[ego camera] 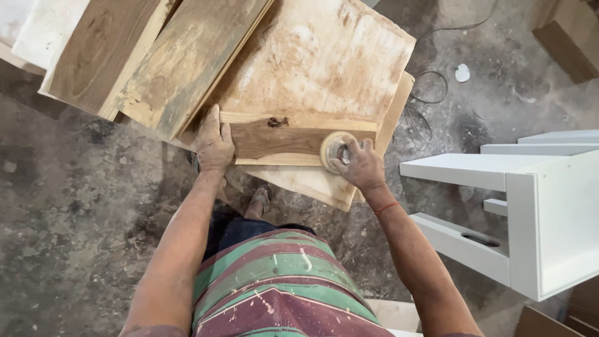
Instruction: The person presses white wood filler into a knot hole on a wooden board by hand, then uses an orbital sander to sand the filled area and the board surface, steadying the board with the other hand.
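Below the head camera, a person stood over a stack of boards. The left hand (214,142) lay flat and open, palm down, pressing the left end of a dark brown plank (293,138) at about twelve o'clock from the body. The right hand (362,163) was closed around a round sanding disc (333,150), held against the plank's right end at one o'clock.

The plank was short, rectangular, smooth-grained, with a dark knot near its top edge. It rested on a wide pale board (318,62), dusty and blotched, which sat on more offcuts. Weathered greenish planks (181,62) leaned at eleven o'clock. A white painted cabinet frame (549,218) stood at three o'clock, and a thin cable (427,93) curled over the rough concrete floor (75,212).

As I judged it, the disc sat right at the plank's end, so it could tip over the edge and round the corner or gouge it. The plank was held only by a palm; it might skid. Fingers were close to the disc, and a sandalled foot (259,201) stood under the overhanging stack.
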A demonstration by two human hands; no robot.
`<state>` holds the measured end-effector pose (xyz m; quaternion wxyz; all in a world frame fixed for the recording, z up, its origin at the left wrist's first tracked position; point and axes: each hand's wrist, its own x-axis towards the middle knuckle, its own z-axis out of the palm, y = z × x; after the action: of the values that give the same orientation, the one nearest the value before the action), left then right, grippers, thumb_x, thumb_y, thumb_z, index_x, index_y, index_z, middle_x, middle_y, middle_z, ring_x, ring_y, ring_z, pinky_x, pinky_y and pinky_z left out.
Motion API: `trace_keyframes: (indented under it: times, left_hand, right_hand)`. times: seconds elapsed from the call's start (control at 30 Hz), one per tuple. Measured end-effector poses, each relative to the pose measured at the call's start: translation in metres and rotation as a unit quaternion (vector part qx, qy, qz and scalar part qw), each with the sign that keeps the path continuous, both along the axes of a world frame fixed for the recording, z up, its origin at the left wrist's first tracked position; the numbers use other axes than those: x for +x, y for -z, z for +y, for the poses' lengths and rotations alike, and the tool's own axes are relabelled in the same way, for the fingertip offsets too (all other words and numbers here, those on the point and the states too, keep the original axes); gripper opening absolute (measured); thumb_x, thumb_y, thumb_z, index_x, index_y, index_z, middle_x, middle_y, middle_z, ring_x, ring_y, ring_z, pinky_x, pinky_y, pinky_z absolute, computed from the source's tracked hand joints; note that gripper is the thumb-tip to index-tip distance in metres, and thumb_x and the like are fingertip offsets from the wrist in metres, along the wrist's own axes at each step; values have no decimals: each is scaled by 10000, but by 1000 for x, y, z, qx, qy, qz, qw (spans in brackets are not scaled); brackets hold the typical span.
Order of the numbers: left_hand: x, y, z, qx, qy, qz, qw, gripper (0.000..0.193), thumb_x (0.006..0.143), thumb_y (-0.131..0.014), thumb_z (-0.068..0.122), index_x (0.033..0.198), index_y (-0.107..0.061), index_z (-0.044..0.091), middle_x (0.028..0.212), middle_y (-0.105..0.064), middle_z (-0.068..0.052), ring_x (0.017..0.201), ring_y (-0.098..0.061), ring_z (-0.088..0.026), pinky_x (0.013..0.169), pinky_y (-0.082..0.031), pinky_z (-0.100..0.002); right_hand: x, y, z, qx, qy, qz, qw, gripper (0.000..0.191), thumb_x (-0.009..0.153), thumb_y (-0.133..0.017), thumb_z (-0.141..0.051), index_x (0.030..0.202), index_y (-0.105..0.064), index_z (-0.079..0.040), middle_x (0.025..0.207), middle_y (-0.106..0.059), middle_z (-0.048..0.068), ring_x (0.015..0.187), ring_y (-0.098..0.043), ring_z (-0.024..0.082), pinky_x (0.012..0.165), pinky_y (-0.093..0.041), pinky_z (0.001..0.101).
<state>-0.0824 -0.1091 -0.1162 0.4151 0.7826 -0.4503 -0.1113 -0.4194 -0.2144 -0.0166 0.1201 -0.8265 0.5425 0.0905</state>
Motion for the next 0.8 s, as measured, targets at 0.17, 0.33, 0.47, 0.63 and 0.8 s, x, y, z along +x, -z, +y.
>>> trace_keyframes:
  times: [0.17,0.33,0.47,0.63,0.8]
  left_hand:
    - [5,7,0,-11,1,35,999,412,1076,-579,186,1458,-577,33,1407,-634,-220,1291,-602,-385,1110,-462,-461]
    - [6,11,2,-14,-1,43,999,381,1085,-564,181,1438,-603,43,1384,-649,-210,1271,-617,-383,1097,-474,-456]
    - [7,15,2,-16,0,35,999,374,1086,-565,175,1437,-611,55,1385,-654,-197,1274,-617,-382,1102,-467,-459]
    - [8,16,1,-21,-3,43,999,360,1085,-559,165,1423,-622,59,1382,-657,-191,1276,-615,-375,1106,-471,-446]
    - [10,13,2,-12,-10,56,998,346,1077,-551,151,1399,-644,62,1355,-668,-190,1271,-616,-369,1113,-467,-443]
  right_hand:
    - [-5,1,-9,-13,39,-23,999,753,748,-851,-527,1371,-549,-230,1086,-594,182,855,-694,420,710,-583,532]
    - [10,4,-11,-17,10,-48,999,752,755,-867,-457,1387,-539,-215,1093,-588,207,885,-690,424,717,-582,520]
    - [37,7,-8,-17,-15,-83,996,704,788,-867,-432,1372,-525,-240,1186,-585,204,929,-705,412,739,-592,508]
    - [84,12,-39,59,-27,-58,996,786,770,-831,-309,1455,-452,-248,1271,-521,243,961,-709,399,790,-625,464]
    - [111,10,-32,60,-32,-46,997,729,798,-858,-424,1411,-496,-269,1214,-549,233,957,-703,409,806,-604,491]
